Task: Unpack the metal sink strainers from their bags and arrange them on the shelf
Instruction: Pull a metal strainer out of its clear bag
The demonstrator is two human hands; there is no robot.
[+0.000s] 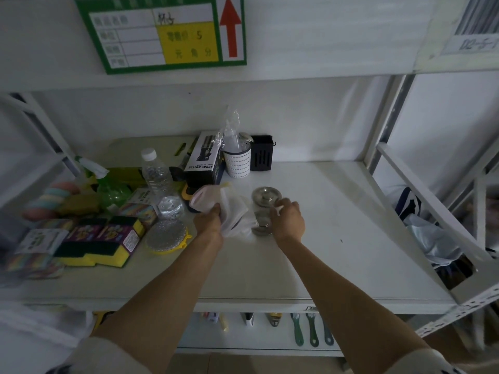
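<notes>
Both hands are working at mid-shelf: the left hand [209, 215] is bunched tight around a crumpled white bag [232, 211], and the right hand [287, 215] has its fingers curled closed over a metal strainer [261, 227] at the bag's mouth. Whether that strainer is fully out of the bag, I cannot tell (the plastic hides its left edge). The risk, as I judge it: pull too fast and the plastic snags the rim, the piece slips and knocks the strainer already set down [266, 195] just behind, or rolls along the white shelf [337, 211]. The left elbow also passes close to the sponge packs [105, 242] and water bottle [159, 182]. The unpacked strainer looks round, dull silver, with a raised knob at centre, sitting flat.
</notes>
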